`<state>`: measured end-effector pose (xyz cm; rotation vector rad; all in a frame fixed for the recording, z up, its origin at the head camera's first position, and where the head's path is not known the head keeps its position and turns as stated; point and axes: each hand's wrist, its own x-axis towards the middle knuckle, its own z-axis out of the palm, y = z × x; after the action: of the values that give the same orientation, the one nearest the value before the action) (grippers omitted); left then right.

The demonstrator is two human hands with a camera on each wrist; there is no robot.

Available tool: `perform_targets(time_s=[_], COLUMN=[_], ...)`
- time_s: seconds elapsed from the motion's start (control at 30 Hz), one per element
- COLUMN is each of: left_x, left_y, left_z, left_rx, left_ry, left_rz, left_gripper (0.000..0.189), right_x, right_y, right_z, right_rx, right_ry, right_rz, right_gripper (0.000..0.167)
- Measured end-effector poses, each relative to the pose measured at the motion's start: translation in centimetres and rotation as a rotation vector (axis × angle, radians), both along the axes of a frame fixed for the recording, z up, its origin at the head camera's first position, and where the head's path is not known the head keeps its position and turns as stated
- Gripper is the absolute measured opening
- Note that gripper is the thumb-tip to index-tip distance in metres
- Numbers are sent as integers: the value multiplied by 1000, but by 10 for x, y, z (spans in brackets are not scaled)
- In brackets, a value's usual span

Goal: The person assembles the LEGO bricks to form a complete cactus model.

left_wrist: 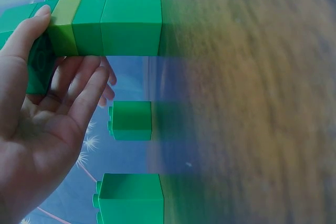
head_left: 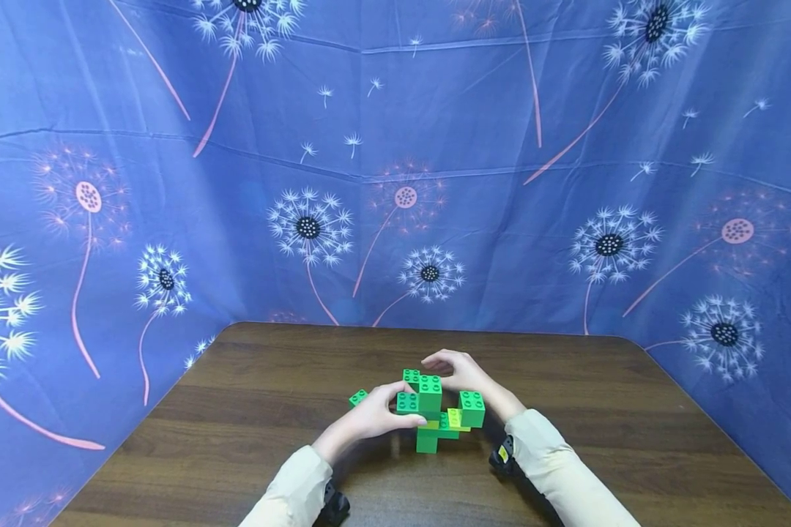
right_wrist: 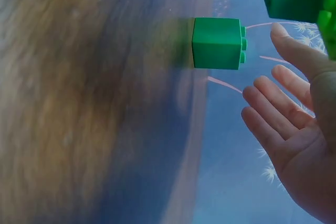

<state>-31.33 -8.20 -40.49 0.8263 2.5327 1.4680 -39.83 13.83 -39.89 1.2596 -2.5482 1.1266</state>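
Observation:
A structure of green and lime toy building bricks (head_left: 430,395) stands on the table in the middle of the head view, with blocks sticking out to several sides. My left hand (head_left: 370,416) grips it from the left. In the left wrist view, the thumb (left_wrist: 38,19) lies against the near side by a lime brick (left_wrist: 64,24), with the fingers behind. Behind and to the right of the structure is my right hand (head_left: 458,372), partly hidden by it. The right wrist view shows that hand (right_wrist: 299,114) with its fingers extended, apart from the bricks.
Loose green bricks stand on the wooden table (head_left: 567,410); the left wrist view has one brick (left_wrist: 131,120) under the hand and a nearer brick (left_wrist: 131,198). One more brick (head_left: 358,397) shows beyond the left hand. A blue dandelion-print cloth (head_left: 501,219) hangs behind the table.

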Motion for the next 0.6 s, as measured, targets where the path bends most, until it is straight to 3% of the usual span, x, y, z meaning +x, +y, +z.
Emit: perform_targets(time_s=[0.37,0.6], left_x=[0,1], left_y=[0,0], left_z=[2,2], left_rx=[-21,-21], left_ry=[10,4], left_rz=[9,21], left_gripper=[29,28], right_x=[-6,-9], right_y=[-9,-12], right_z=[-8,-14], right_rx=[-24,-8], right_ry=[-73,-123], right_rz=[39,1], right_gripper=[39,42])
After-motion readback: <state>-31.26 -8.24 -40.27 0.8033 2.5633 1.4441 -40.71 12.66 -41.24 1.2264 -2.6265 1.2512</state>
